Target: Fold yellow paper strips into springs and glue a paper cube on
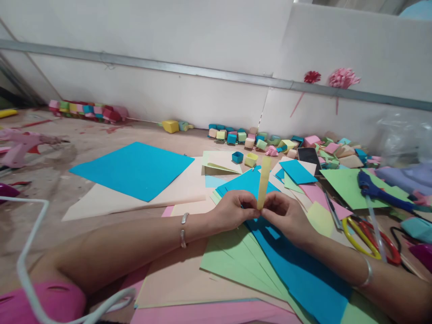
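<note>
Narrow yellow paper strip [264, 182]: upright above a large blue paper sheet [303, 270]. Your left hand [236, 209] and right hand [288, 218] meet at its lower end, each with thumb and fingers closed in a pinch on it. Light green paper sheets [232, 261] lie beside the blue. Beyond your hands: small open blue paper box [237, 157], near a yellow one [250, 159].

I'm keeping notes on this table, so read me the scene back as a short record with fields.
Held: yellow strip, roughly upright
Left hand: pinching its lower end
Right hand: pinching there too
Beneath hands: blue sheet, green sheets
Beyond: blue box, yellow box, both open
Far left: pink glue gun
Wall: red flower, pink flower
</note>
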### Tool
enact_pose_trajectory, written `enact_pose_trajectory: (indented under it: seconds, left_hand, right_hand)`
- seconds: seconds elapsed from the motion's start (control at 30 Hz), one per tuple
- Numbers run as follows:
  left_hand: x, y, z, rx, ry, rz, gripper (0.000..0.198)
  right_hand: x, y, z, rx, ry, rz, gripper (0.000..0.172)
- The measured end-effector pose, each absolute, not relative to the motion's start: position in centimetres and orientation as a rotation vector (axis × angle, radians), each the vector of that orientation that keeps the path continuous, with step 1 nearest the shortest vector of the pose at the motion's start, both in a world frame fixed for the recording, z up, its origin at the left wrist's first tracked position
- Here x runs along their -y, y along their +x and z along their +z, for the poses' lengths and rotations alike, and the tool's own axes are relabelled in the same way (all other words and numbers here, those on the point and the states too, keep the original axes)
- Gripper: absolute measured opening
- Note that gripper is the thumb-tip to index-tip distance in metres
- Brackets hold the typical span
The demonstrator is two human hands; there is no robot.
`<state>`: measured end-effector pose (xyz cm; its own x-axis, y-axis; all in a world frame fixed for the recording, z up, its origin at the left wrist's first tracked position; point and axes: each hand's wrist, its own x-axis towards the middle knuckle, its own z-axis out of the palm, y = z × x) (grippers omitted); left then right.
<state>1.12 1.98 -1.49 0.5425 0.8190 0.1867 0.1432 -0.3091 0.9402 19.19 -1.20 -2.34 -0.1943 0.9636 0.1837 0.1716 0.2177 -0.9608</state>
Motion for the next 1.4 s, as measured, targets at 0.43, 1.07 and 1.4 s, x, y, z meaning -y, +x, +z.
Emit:
enact_pose_trajectory:
  seconds: [0.43, 1.07, 1.4]
  left_hand:
    - [-1.67, 1.33, -1.29, -0.863, 1.524, 0.807, 0.022]
    - [-1.34, 1.17, -1.21, -0.983, 1.938, 1.043, 0.005]
    - [-1.48, 1.08, -1.57, -0.945, 1.963, 1.066, 0.012]
  right_hand:
    - [0.97, 19.2, -2.58, 1.495, -1.103, 1.042, 0.029]
    - [1.47, 19.03, -2.28, 1.522, -1.159, 0.983, 0.024]
    - [1.6, 19.2, -2.7, 1.609, -1.105, 0.734, 0.014]
